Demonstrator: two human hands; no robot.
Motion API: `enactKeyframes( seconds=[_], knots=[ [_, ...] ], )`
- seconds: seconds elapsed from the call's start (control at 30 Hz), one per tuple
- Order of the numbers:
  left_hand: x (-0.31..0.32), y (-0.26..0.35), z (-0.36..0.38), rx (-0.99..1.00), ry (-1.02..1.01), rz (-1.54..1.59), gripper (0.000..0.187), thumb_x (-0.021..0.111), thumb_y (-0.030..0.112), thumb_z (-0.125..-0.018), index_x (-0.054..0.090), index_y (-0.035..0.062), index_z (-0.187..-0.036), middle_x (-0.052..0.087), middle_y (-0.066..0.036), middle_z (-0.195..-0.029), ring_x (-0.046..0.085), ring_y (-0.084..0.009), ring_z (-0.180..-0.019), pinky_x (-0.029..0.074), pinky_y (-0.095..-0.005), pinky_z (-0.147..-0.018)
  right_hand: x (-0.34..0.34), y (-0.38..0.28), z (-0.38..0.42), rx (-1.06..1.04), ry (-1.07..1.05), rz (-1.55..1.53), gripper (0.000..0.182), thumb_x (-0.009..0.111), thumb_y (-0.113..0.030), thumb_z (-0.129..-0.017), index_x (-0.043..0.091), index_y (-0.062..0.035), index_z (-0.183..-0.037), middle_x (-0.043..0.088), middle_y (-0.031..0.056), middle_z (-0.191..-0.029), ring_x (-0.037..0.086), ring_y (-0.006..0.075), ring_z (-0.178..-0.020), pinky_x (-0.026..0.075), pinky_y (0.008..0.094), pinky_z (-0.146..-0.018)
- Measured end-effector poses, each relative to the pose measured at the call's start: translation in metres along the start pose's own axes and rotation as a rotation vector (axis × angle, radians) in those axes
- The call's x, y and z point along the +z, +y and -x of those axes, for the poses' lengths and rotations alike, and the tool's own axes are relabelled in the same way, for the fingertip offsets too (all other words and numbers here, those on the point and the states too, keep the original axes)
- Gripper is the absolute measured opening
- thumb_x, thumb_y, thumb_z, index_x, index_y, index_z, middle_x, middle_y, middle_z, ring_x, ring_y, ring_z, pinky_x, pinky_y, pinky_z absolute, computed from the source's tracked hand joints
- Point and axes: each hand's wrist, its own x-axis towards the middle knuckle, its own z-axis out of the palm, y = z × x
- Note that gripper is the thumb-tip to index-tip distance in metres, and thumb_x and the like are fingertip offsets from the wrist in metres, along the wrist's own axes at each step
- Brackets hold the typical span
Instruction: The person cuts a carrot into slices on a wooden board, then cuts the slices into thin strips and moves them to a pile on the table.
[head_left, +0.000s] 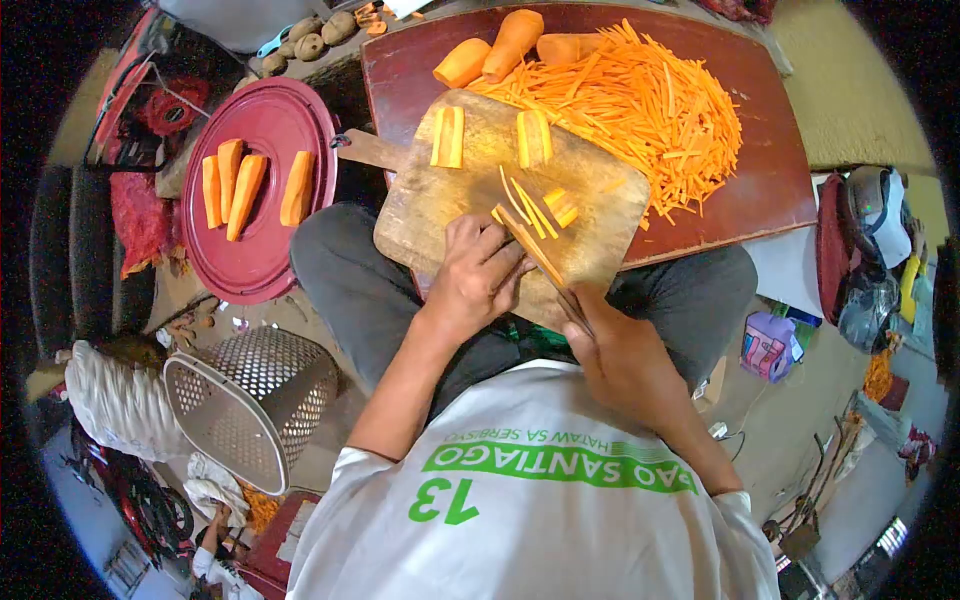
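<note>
My right hand grips a knife whose narrow blade slants across the wooden cutting board. Curled fingers of my left hand press down beside the blade, on a carrot piece that is almost wholly hidden; a bit of orange shows at the fingertips. Thin carrot strips and a short cut carrot block lie just past the blade. Farther up the board are two stacks of carrot slices, a left stack and a right stack.
A large heap of carrot strips and several peeled carrots cover part of the red table. At left, a red round lid bears several trimmed carrots. Below it a plastic basket lies tipped.
</note>
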Motion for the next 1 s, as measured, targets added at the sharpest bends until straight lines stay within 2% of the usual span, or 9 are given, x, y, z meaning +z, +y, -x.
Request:
enactKeyframes(
  seconds=[0.17,0.27,0.47,0.53,0.6,0.77,0.87,0.97,1.0],
  knots=[
    [-0.002,0.002,0.000,0.023,-0.003,-0.020,0.032,0.085,0.003,-0.076,0.077,0.0011,-0.108,0.069,-0.012,-0.106,0.062,-0.0360,-0.102,0.049,-0.0504,-0.093,0.020,0.007,-0.050,-0.173,0.089,-0.090,0.038,0.059,-0.017,-0.107,0.053,-0.0053,-0.142,0.071,0.0310,-0.109,0.069,0.0537,-0.098,0.055,0.0590,-0.080],
    [-0.001,0.001,0.003,0.012,-0.014,-0.013,0.034,0.083,0.001,-0.075,0.077,0.0007,-0.109,0.068,-0.013,-0.105,0.062,-0.0365,-0.103,0.048,-0.0513,-0.094,0.001,-0.003,-0.043,0.050,-0.065,-0.148,0.039,0.058,-0.018,-0.107,0.052,-0.0047,-0.144,0.070,0.0314,-0.111,0.069,0.0536,-0.100,0.055,0.0593,-0.080],
    [-0.001,-0.001,0.010,-0.005,-0.037,-0.035,0.042,0.082,-0.001,-0.072,0.075,0.0008,-0.113,0.063,-0.013,-0.104,0.060,-0.0377,-0.105,0.048,-0.0518,-0.095,-0.002,-0.006,0.003,0.135,-0.079,-0.006,0.039,0.058,-0.017,-0.107,0.053,-0.0046,-0.144,0.070,0.0316,-0.109,0.070,0.0530,-0.099,0.055,0.0593,-0.079],
    [0.000,-0.003,0.009,0.005,-0.042,-0.029,0.043,0.081,-0.001,-0.071,0.074,0.0009,-0.113,0.062,-0.013,-0.104,0.059,-0.0379,-0.105,0.047,-0.0514,-0.094,0.015,0.008,-0.010,-0.201,0.063,0.115,0.040,0.058,-0.017,-0.107,0.053,-0.0040,-0.144,0.071,0.0311,-0.109,0.070,0.0532,-0.098,0.055,0.0595,-0.079],
    [-0.001,-0.004,0.010,0.010,-0.075,-0.016,0.045,0.080,-0.002,-0.069,0.074,0.0012,-0.113,0.061,-0.013,-0.104,0.059,-0.0381,-0.105,0.047,-0.0510,-0.094,0.024,0.014,-0.026,-0.270,0.100,0.089,0.040,0.058,-0.017,-0.107,0.053,-0.0033,-0.144,0.071,0.0310,-0.109,0.070,0.0533,-0.097,0.055,0.0596,-0.079],
    [0.001,-0.005,0.010,0.036,-0.034,-0.025,0.048,0.080,-0.002,-0.065,0.073,0.0016,-0.112,0.062,-0.013,-0.103,0.059,-0.0370,-0.104,0.047,-0.0512,-0.094,0.005,-0.002,-0.044,0.034,-0.043,-0.094,0.038,0.058,-0.018,-0.107,0.054,-0.0017,-0.141,0.071,0.0312,-0.108,0.070,0.0526,-0.097,0.055,0.0599,-0.079],
    [0.000,-0.003,0.012,0.015,-0.049,-0.033,0.046,0.080,-0.002,-0.067,0.073,0.0016,-0.112,0.062,-0.012,-0.103,0.059,-0.0363,-0.103,0.047,-0.0511,-0.095,0.002,-0.001,-0.010,-0.048,0.032,0.020,0.038,0.058,-0.020,-0.107,0.054,-0.0025,-0.141,0.072,0.0310,-0.108,0.070,0.0526,-0.098,0.055,0.0604,-0.079],
    [0.001,-0.002,0.012,0.011,-0.039,-0.047,0.044,0.081,-0.002,-0.069,0.073,0.0012,-0.112,0.062,-0.012,-0.102,0.060,-0.0358,-0.102,0.047,-0.0510,-0.095,0.000,-0.003,0.001,0.103,-0.060,-0.021,0.038,0.059,-0.020,-0.107,0.054,-0.0031,-0.141,0.072,0.0302,-0.108,0.070,0.0527,-0.098,0.055,0.0603,-0.079],
    [0.002,-0.002,0.011,0.014,-0.035,-0.050,0.043,0.081,-0.002,-0.069,0.074,0.0010,-0.112,0.062,-0.011,-0.101,0.060,-0.0357,-0.102,0.047,-0.0510,-0.095,0.003,-0.001,-0.003,0.032,-0.007,-0.032,0.038,0.059,-0.020,-0.107,0.055,-0.0032,-0.141,0.072,0.0300,-0.108,0.070,0.0527,-0.099,0.055,0.0601,-0.079]
  ],
)
